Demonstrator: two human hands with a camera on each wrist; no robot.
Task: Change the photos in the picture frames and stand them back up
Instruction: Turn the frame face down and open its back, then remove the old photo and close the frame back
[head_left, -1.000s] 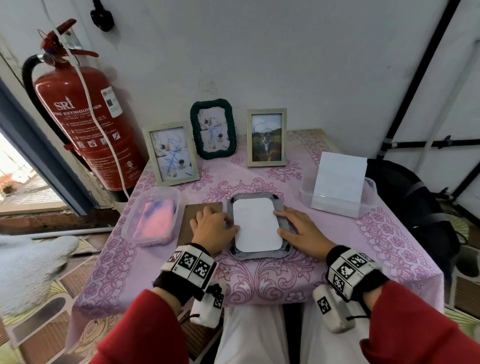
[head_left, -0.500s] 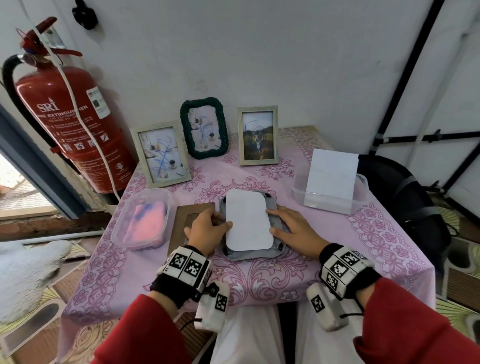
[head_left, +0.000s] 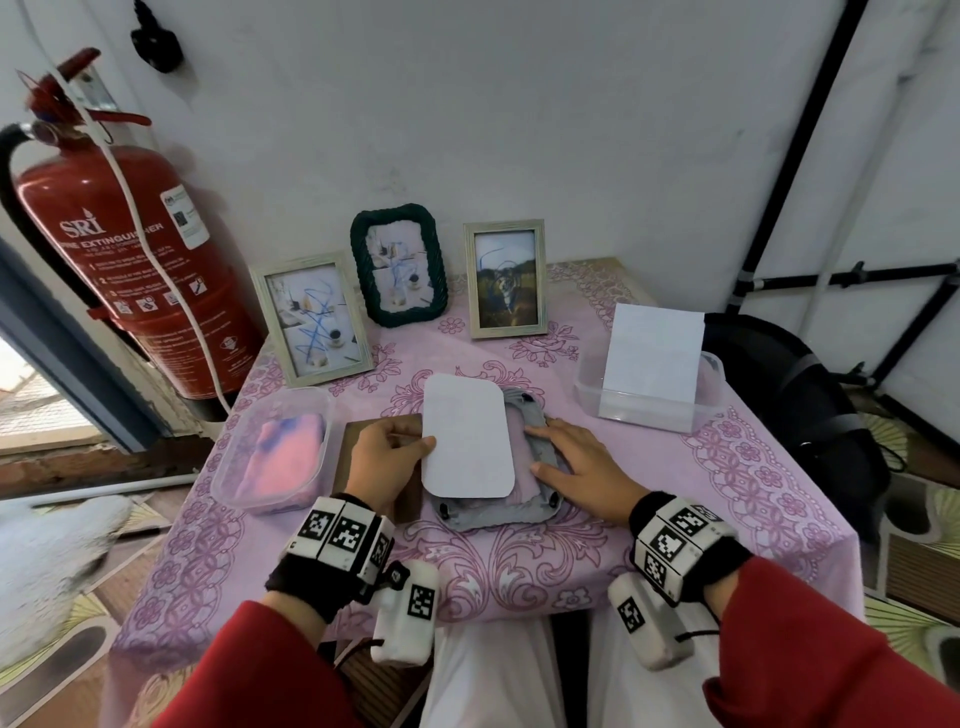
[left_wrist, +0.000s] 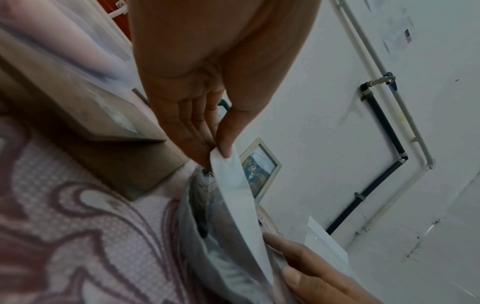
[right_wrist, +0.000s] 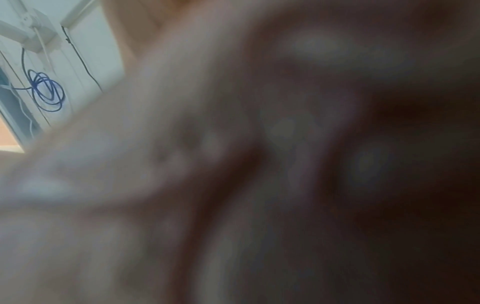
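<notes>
Worktop (head_left: 769, 467): covered in a pink floral cloth, set against a white wall. A red fire extinguisher (head_left: 130, 270) is mounted at the left.

Containers: one clear plastic tub (head_left: 270, 452) at the left holds pink and blue material; a second tub (head_left: 649, 405) at the right has a white sheet (head_left: 654, 358) leaning in it.

Standing frames: three upright along the wall, namely a pale wooden frame (head_left: 311, 319), a dark green braided frame (head_left: 399, 265) and a second pale frame (head_left: 505, 279) showing an animal picture.

Frame in work: a grey frame (head_left: 540, 447) lies face down near the front edge. Its brown backing board (head_left: 358, 441) lies just to its left, under the left hand.

Photo: a white-backed print with rounded corners (head_left: 467, 436) is raised off the grey frame, tilted up on its left side.

Left hand (head_left: 387, 460): thumb and fingers pinch the left edge of the print, confirmed in the left wrist view.

Right hand (head_left: 582, 473): fingers extended flat, pressing on the right side of the grey frame to steady it. The right wrist view is too blurred to add anything.

Assessment: the step in hand appears to be lifting the old print out of the fourth frame. The next move calls for clearing the print from the frame's tabs without bending it, setting it aside, and fetching a replacement.
</notes>
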